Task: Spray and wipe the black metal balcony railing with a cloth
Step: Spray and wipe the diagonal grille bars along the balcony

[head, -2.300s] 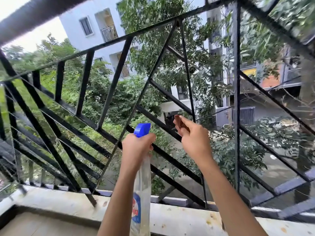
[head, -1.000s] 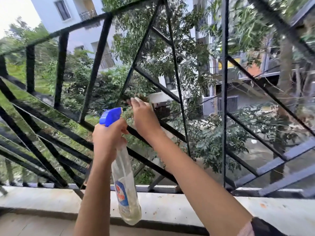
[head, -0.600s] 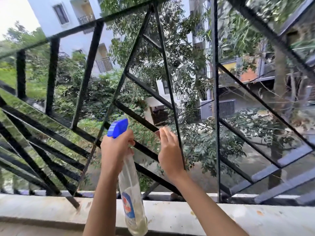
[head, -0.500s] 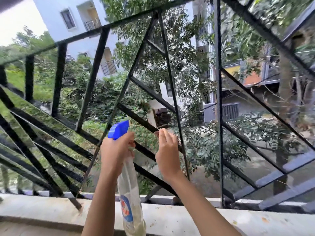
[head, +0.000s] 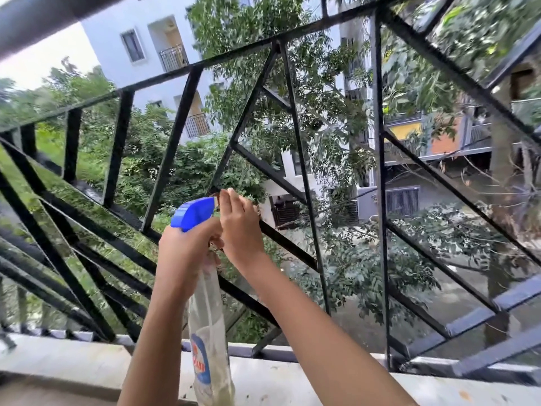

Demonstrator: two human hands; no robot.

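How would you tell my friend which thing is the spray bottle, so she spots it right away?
Find the black railing that fills the view, then look low in the middle, in front of its bars. There the left hand grips the spray bottle by its neck. It alone is see-through with a bright blue top.

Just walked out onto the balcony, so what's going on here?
A person is cleaning the black railing. The left hand grips a clear spray bottle with a blue head, upright before the bars. The right hand lies with straight fingers against a diagonal bar beside the nozzle. No cloth shows clearly.
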